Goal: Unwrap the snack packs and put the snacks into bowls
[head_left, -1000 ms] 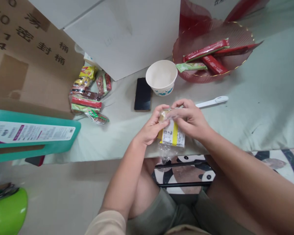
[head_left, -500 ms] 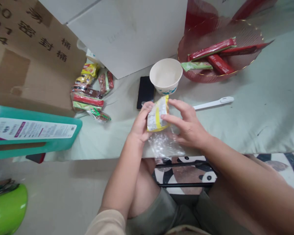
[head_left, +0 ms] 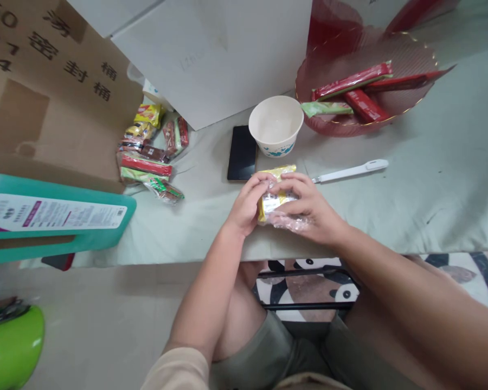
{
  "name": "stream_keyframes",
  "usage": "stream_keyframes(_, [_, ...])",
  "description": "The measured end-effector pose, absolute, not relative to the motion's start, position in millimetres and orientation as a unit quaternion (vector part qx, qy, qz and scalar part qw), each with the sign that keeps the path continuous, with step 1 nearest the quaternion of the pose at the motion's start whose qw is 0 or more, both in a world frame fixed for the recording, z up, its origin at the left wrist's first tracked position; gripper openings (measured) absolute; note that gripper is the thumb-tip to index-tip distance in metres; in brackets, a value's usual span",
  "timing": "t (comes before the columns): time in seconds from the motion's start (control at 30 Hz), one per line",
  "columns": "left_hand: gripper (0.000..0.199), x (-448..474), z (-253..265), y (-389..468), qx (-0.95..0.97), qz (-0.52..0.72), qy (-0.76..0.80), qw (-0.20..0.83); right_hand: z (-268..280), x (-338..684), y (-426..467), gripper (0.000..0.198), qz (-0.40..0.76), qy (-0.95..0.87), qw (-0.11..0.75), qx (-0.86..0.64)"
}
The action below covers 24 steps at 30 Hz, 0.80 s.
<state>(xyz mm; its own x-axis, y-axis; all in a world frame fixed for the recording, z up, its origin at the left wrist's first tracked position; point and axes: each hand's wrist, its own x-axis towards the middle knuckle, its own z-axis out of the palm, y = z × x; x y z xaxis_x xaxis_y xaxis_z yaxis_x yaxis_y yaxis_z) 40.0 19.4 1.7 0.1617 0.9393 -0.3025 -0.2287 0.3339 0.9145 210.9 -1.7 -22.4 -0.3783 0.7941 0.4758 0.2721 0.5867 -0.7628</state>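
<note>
Between my two hands, just above the table's front edge, is a yellow and white snack packet (head_left: pixel 270 203) with clear plastic wrap (head_left: pixel 289 221) around its lower part. My left hand (head_left: pixel 249 201) grips the packet's left side. Curled over its right side and the bunched plastic is my right hand (head_left: pixel 314 208). Fingers cover much of the packet. Just beyond it stands a white paper bowl (head_left: pixel 275 127) with a blue pattern, and nothing shows inside. A dark phone (head_left: pixel 242 154) lies left of the bowl. To the right rests a white-handled utility knife (head_left: pixel 352 171).
A pink gold-rimmed bowl (head_left: pixel 337 129) at the back right holds several red and green snack sticks. Wrapped snack bundles (head_left: pixel 146 162) lie left, beside a cardboard box (head_left: pixel 65 124) and a teal jug (head_left: pixel 124 214). A white box (head_left: pixel 228 59) stands behind. A green bin (head_left: pixel 18 346) is on the floor.
The packet has shifted slightly right and turned. My right hand has closed over it, and the plastic that hung below is now gathered up against it.
</note>
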Motion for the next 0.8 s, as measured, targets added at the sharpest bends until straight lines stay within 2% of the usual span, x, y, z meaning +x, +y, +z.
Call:
stream_keyframes(0.2, [0.048,35,-3,17,0.449,0.394,0.421,0.683,-10,218,2,0.021,0.388,-0.708,0.443,-0.39])
stream_keyframes(0.33, [0.064,35,-5,14,0.477,0.357,0.387,0.704,-7,221,4,0.016,0.373,-0.676,0.452,-0.447])
stream_keyframes(0.47, [0.056,40,-6,12,0.56,0.316,0.397,0.655,-6,219,5,0.012,0.308,-0.667,0.459,-0.499])
stream_keyframes(0.57, [0.047,40,-6,13,0.568,0.357,0.428,0.606,-4,226,8,0.012,0.258,-0.664,0.454,-0.535])
stream_keyframes(0.63, [0.045,37,-5,15,0.549,0.402,0.456,0.574,-4,239,10,0.015,0.211,-0.673,0.407,-0.581])
stream_keyframes(0.73, [0.037,29,-4,17,0.516,0.456,0.496,0.53,-12,268,11,0.029,0.145,-0.69,0.278,-0.653])
stream_keyframes(0.8, [0.031,24,-4,18,0.505,0.466,0.518,0.51,-20,284,10,0.032,0.121,-0.708,0.221,-0.66])
